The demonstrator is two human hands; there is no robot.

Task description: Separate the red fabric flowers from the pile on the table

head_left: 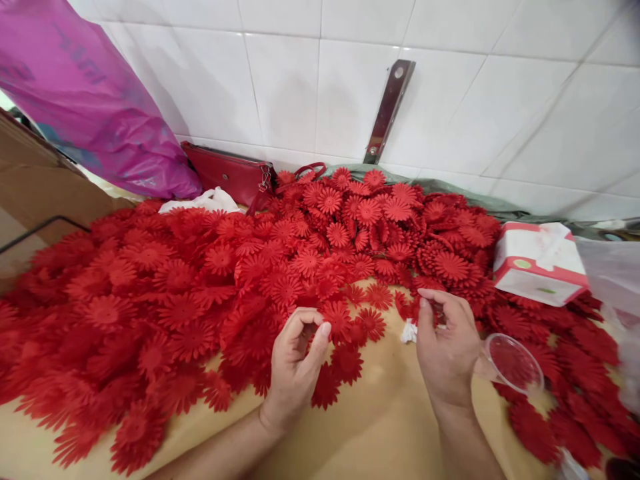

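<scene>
Head view, both hands (295, 367) curled near heaped red flower pieces (286, 291), cannot tell whether grasping anything

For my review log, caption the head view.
Left hand and right hand, both curled, over a tan surface heaped with red flower shapes.

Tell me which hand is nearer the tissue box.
Right: the right hand is in front and to the left of the tissue box; the left hand is much farther left, beside red artificial flowers.
</scene>
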